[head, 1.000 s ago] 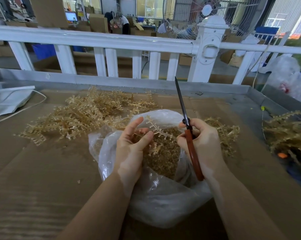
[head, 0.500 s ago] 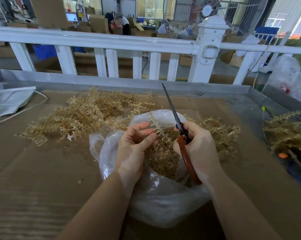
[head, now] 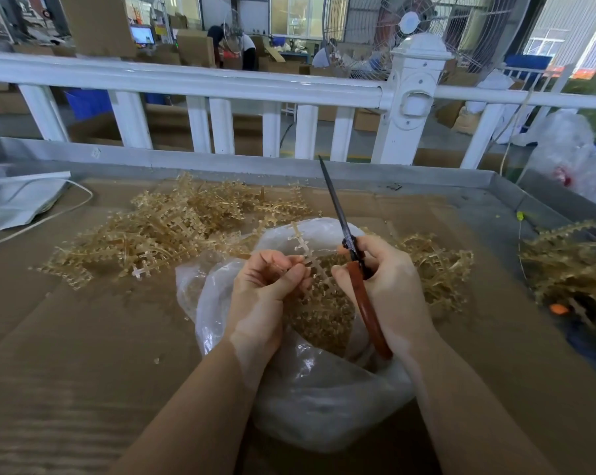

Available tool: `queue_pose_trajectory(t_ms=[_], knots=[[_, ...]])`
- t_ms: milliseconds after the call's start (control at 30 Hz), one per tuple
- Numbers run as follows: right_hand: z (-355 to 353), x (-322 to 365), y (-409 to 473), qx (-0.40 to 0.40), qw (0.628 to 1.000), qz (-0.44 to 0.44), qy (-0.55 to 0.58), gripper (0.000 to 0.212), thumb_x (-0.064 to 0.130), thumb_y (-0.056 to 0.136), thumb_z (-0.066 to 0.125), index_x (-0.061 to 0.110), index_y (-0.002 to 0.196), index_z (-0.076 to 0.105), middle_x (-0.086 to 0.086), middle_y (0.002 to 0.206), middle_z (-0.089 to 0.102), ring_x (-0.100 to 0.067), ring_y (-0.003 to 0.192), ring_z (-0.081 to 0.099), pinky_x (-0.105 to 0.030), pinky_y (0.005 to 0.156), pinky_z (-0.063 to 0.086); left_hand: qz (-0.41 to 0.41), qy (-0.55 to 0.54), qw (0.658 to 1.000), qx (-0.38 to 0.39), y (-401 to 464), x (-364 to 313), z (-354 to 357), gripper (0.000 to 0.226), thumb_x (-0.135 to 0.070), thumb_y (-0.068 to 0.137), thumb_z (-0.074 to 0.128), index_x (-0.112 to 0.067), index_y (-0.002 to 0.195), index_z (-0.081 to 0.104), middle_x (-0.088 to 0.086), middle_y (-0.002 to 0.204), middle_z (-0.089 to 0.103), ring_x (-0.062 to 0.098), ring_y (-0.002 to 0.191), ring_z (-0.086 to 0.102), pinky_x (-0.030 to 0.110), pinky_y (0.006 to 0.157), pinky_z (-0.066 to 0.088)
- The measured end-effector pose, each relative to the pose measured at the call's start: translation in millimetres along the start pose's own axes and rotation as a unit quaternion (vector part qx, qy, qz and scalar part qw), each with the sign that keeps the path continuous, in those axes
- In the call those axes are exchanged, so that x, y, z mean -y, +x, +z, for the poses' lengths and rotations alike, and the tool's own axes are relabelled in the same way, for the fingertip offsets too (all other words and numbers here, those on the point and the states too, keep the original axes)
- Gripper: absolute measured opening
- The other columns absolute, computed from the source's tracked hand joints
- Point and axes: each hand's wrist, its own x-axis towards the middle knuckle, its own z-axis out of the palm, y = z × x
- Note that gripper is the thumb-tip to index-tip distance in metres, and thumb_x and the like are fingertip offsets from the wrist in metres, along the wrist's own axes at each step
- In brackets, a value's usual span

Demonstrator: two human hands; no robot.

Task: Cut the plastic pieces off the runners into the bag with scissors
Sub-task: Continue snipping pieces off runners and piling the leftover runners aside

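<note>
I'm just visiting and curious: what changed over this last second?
The left hand curled its fingers, which were spread, around the runner. The right hand tipped the scissors so the blade leans more to the left. The bag and the heap of runners stayed put.

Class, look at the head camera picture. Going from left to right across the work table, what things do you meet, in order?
White papers with a cord → big pile of plastic runners → left hand → scissors → right hand → heap of runners at the far right.
</note>
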Motion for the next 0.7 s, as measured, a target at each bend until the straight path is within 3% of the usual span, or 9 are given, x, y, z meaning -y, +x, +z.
queue_pose_trajectory(t_ms=[133, 200, 300, 433, 533, 600, 700], knots=[[6, 5, 5, 0.019, 1.0, -0.016, -0.003, 0.027, 0.008, 0.078, 0.073, 0.028, 0.091, 0.062, 0.012, 0.072, 0.064, -0.001, 0.066, 0.062, -0.011, 0.061, 0.046, -0.01, 0.03, 0.999, 0.019, -1, -1, -2, 0.02, 0.004, 0.065, 0.066, -0.016, 0.067, 0.064, 0.007, 0.07, 0.066, 0.016, 0.061, 0.062, 0.026, 0.063, 0.056], [8, 6, 6, 0.027, 1.0, -0.014, -0.002, 0.029, 0.004, 0.077, 0.073, 0.028, 0.089, 0.062, 0.016, 0.068, 0.063, 0.002, 0.066, 0.062, -0.008, 0.059, 0.045, -0.017, 0.034, 0.999, 0.028, -2, -2, -1, 0.021, 0.004, 0.065, 0.066, -0.016, 0.068, 0.065, 0.007, 0.072, 0.067, 0.016, 0.062, 0.062, 0.025, 0.062, 0.056], [7, 4, 6, 0.017, 1.0, -0.009, 0.002, 0.03, 0.0, 0.077, 0.07, 0.026, 0.089, 0.063, 0.011, 0.072, 0.066, -0.005, 0.069, 0.065, -0.02, 0.063, 0.053, -0.018, 0.068, 0.997, 0.041, -4, -2, 0, 0.021, 0.004, 0.068, 0.066, -0.017, 0.07, 0.066, 0.008, 0.072, 0.066, 0.02, 0.066, 0.062, 0.03, 0.068, 0.055], [1, -1, 6, -0.024, 1.0, 0.012, 0.012, 0.025, 0.002, 0.08, 0.068, 0.024, 0.092, 0.064, 0.0, 0.081, 0.07, -0.018, 0.074, 0.067, -0.043, 0.072, 0.056, -0.013, 0.211, 0.977, 0.04, -8, -2, 1, 0.022, -0.007, 0.084, 0.066, -0.027, 0.09, 0.072, 0.006, 0.097, 0.072, 0.027, 0.097, 0.066, 0.04, 0.089, 0.053], [-2, -2, 7, -0.049, 0.999, 0.018, 0.012, 0.027, 0.002, 0.08, 0.069, 0.027, 0.088, 0.062, 0.001, 0.075, 0.068, -0.02, 0.071, 0.067, -0.046, 0.071, 0.055, -0.018, 0.229, 0.973, 0.018, -6, -7, 4, 0.024, -0.02, 0.088, 0.063, -0.036, 0.105, 0.071, 0.003, 0.111, 0.07, 0.02, 0.109, 0.064, 0.041, 0.097, 0.049], [-1, 0, 8, -0.048, 0.999, 0.016, 0.009, 0.029, 0.001, 0.081, 0.069, 0.028, 0.088, 0.061, 0.004, 0.074, 0.067, -0.018, 0.071, 0.066, -0.045, 0.072, 0.055, -0.007, 0.219, 0.975, -0.018, -2, -12, 4, 0.02, -0.023, 0.09, 0.061, -0.031, 0.105, 0.073, 0.004, 0.115, 0.069, 0.021, 0.112, 0.061, 0.043, 0.101, 0.045], [1, -1, 9, -0.058, 0.998, 0.03, 0.015, 0.025, 0.003, 0.082, 0.068, 0.025, 0.093, 0.063, 0.003, 0.078, 0.068, -0.017, 0.073, 0.066, -0.044, 0.073, 0.056, -0.011, 0.216, 0.976, -0.011, -2, -18, 4, 0.019, -0.031, 0.09, 0.06, -0.024, 0.098, 0.076, 0.005, 0.108, 0.071, 0.023, 0.108, 0.063, 0.037, 0.093, 0.051]])
